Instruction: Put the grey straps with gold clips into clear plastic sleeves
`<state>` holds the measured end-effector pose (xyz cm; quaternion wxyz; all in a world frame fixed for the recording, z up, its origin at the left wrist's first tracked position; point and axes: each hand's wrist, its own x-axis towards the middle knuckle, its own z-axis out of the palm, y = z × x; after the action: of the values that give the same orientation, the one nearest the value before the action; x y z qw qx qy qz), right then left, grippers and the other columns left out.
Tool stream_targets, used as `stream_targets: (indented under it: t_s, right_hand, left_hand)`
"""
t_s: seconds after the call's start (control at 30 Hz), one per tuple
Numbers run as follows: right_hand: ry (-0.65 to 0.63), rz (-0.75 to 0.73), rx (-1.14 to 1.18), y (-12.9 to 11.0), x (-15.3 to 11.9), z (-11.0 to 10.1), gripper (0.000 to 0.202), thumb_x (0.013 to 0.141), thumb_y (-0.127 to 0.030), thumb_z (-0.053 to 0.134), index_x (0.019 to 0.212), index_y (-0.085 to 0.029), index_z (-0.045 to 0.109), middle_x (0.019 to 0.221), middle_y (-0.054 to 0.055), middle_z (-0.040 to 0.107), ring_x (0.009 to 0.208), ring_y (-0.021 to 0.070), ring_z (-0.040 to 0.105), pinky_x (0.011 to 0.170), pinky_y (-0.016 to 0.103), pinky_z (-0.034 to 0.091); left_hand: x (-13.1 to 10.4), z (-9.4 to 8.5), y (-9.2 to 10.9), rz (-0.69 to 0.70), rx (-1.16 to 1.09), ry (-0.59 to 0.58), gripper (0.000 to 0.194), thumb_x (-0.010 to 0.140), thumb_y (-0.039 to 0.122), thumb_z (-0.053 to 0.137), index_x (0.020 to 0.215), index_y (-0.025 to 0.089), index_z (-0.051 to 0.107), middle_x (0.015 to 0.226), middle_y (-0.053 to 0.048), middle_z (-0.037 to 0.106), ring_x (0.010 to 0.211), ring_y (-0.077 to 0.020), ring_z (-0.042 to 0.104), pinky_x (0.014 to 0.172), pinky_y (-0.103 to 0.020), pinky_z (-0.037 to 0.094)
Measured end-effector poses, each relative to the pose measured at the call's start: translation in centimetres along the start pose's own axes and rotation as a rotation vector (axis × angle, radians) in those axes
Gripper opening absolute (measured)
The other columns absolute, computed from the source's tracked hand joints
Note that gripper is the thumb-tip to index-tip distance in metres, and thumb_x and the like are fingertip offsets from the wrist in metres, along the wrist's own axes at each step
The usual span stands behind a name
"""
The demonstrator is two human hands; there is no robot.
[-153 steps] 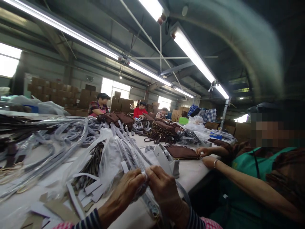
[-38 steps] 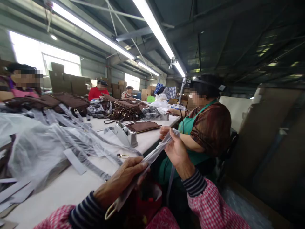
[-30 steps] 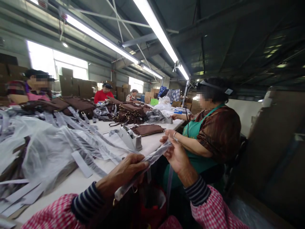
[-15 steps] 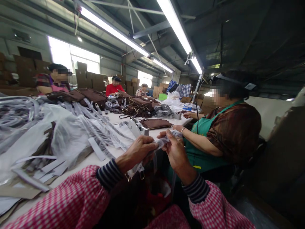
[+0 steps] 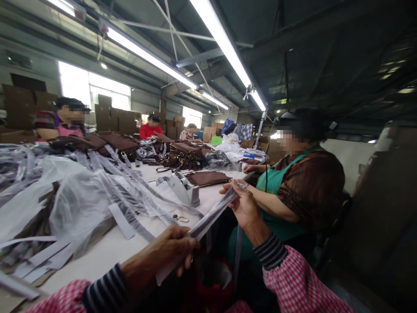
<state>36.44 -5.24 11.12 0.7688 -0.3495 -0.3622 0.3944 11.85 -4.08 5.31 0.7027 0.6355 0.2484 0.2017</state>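
Head view: the left hand has a closed grip on the lower part of 1 plastic-wrapped strap, which slants up over the edge of the surface; the right hand pinches its upper end between thumb and fingers.

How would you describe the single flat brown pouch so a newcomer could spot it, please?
On the white table, look towards the person in the green apron. The brown pouch lies just beyond the grey dispenser, flat and alone, apart from the heaped brown bags.
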Motion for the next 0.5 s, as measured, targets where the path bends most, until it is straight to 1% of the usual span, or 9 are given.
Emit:
stream_targets:
  t_s: [0.07,0.17,0.23,0.27,0.3,0.33,0.37,0.43,0.5]
  right_hand:
    - [-0.006,0.013,-0.001,0.3,0.1,-0.2,0.039,0.064,-0.046,0.092,0.078,-0.017,0.070,0.071,0.005,0.076,0.051,0.0120,0.058,0.038,0.017,0.034]
    - [-0.013,0.069,-0.005,1.0,-0.1,-0.2,0.038,0.069,-0.046,0.089,0.077,-0.013,0.072,0.067,0.008,0.075,0.048,0.0104,0.055,0.039,0.017,0.032]
    - [-0.015,0.089,-0.001,1.5,-0.4,-0.1,0.039,0.067,-0.046,0.090,0.077,-0.012,0.073,0.068,0.010,0.076,0.048,0.0096,0.054,0.040,0.017,0.032]
    - [-0.013,0.091,-0.002,1.7,-0.6,0.0,0.041,0.066,-0.048,0.090,0.077,-0.012,0.074,0.069,0.010,0.076,0.048,0.0094,0.053,0.040,0.017,0.032]
    - [-0.012,0.089,-0.009,1.9,-0.7,0.0,0.043,0.065,-0.050,0.090,0.077,-0.012,0.074,0.069,0.010,0.076,0.048,0.0090,0.053,0.041,0.017,0.032]
    - [-0.012,0.085,-0.019,2.1,-0.8,0.1,0.045,0.065,-0.053,0.090,0.077,-0.011,0.075,0.069,0.011,0.076,0.048,0.0086,0.052,0.041,0.017,0.032]
    - [-0.018,0.083,-0.033,2.4,-0.8,0.0,0.048,0.066,-0.055,0.089,0.078,-0.011,0.075,0.069,0.011,0.076,0.047,0.0078,0.050,0.041,0.017,0.031]
    - [-0.043,0.070,-0.063,2.9,-0.7,-0.4,0.052,0.070,-0.060,0.086,0.079,-0.010,0.075,0.069,0.011,0.075,0.046,0.0068,0.049,0.042,0.017,0.031]
    - [-0.064,0.065,-0.125,3.6,-0.7,-1.4,0.056,0.073,-0.065,0.082,0.081,-0.010,0.075,0.071,0.012,0.075,0.047,0.0077,0.051,0.041,0.017,0.032]
  left_hand:
    - [-0.4,0.0,-0.5,-0.008,-0.030,-0.021,0.048,0.078,0.061,0.080,0.084,0.014,0.068,0.060,-0.001,0.066,0.044,-0.0082,0.053,0.044,-0.017,0.038]
    - [-0.4,0.5,-0.2,0.022,-0.029,-0.067,0.051,0.078,0.059,0.082,0.098,0.014,0.071,0.073,-0.004,0.073,0.057,-0.0118,0.064,0.051,-0.018,0.045]
    - [0.1,0.8,-0.2,0.019,-0.046,-0.051,0.053,0.081,0.063,0.078,0.100,0.014,0.071,0.076,-0.005,0.075,0.058,-0.0129,0.065,0.051,-0.018,0.046]
    - [0.6,0.9,-0.5,0.013,-0.074,-0.036,0.054,0.082,0.066,0.075,0.097,0.014,0.070,0.072,-0.005,0.074,0.053,-0.0122,0.063,0.047,-0.018,0.043]
    - [1.1,1.0,-0.9,0.005,-0.112,-0.020,0.057,0.082,0.070,0.073,0.092,0.014,0.070,0.065,-0.004,0.071,0.045,-0.0104,0.057,0.043,-0.018,0.039]
    - [1.7,0.9,-1.6,0.029,-0.145,-0.034,0.059,0.076,0.072,0.076,0.084,0.014,0.070,0.057,-0.003,0.066,0.039,-0.0087,0.049,0.039,-0.018,0.033]
    - [2.3,0.7,-2.4,0.059,-0.174,-0.057,0.059,0.071,0.071,0.080,0.078,0.014,0.069,0.053,-0.002,0.063,0.036,-0.0081,0.045,0.037,-0.019,0.030]
    - [3.2,0.1,-4.0,0.162,-0.199,-0.037,0.056,0.075,0.067,0.081,0.072,0.013,0.069,0.051,-0.001,0.058,0.040,-0.0073,0.043,0.041,-0.018,0.027]
    - [3.5,-0.5,-5.0,0.214,-0.202,0.025,0.052,0.075,0.062,0.085,0.069,0.013,0.070,0.057,0.000,0.058,0.050,-0.0081,0.045,0.047,-0.018,0.031]
